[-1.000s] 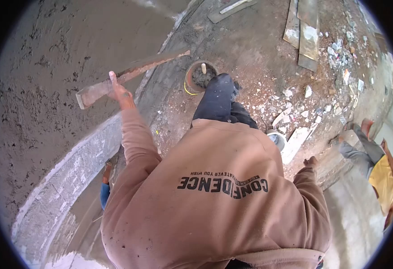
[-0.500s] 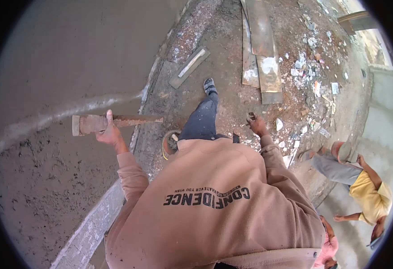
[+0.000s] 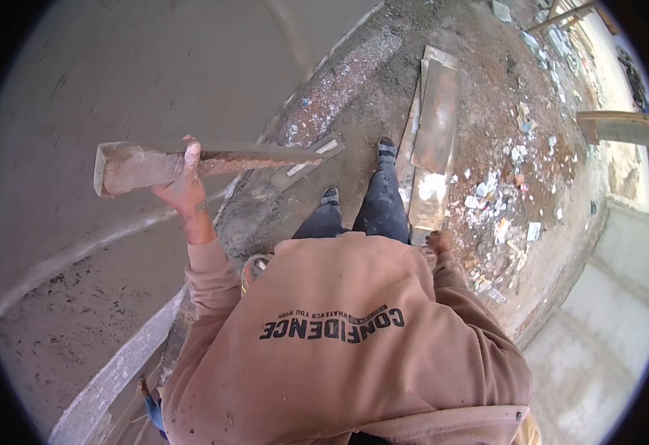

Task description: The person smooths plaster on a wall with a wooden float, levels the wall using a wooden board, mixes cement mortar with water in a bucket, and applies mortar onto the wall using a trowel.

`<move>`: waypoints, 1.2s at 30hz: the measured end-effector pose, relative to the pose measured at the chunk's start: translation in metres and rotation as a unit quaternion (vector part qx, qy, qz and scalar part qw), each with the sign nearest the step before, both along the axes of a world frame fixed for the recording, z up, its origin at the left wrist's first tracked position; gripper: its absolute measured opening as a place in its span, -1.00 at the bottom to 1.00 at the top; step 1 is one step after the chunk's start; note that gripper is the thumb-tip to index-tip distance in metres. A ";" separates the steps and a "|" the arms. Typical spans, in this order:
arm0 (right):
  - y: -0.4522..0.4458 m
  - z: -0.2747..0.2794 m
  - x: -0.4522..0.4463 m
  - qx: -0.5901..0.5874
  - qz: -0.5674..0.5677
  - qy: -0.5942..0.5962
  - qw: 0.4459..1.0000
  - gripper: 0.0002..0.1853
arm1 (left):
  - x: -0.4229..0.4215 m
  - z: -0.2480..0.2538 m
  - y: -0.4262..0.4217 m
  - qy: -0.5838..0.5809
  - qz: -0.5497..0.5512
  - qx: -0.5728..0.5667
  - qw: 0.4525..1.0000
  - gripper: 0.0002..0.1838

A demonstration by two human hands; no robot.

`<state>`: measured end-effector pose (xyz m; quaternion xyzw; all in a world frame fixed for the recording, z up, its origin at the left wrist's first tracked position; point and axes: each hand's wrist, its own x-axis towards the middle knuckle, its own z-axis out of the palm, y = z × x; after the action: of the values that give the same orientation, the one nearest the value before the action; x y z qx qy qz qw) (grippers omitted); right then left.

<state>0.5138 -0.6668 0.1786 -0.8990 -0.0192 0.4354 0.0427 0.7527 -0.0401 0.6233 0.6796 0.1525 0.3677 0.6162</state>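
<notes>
10 o'clock: left hand [image 3: 182,191], fingers clamped on plank [image 3: 228,162] | 3 o'clock: right hand [image 3: 437,241], fingers' state I can't tell | I judge: holding step; next calls for steady grip

the beam [image 3: 135,167] is brown, the sweatshirt [image 3: 339,293] pinkish tan with black lettering [image 3: 313,328], the trousers [image 3: 381,208] dark blue.
</notes>
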 end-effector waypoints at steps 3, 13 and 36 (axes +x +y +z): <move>-0.018 0.007 0.067 0.022 0.241 -0.015 0.970 -0.69 | 0.060 -0.018 -0.040 -0.015 -0.028 -0.001 0.999 -0.65; -0.101 0.104 0.376 0.319 -0.583 -0.001 0.747 -0.66 | 0.305 -0.213 -0.162 0.094 -0.046 -0.201 0.974 -0.54; -0.063 0.005 0.636 0.107 0.332 0.044 0.936 -0.69 | -0.149 -0.404 -0.283 0.641 0.061 -0.025 0.765 -0.57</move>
<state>1.1498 -0.7295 0.1834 -0.8117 -0.3610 0.4592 -0.0074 0.6036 -0.3235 0.2190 0.7305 0.5624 -0.1201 0.3682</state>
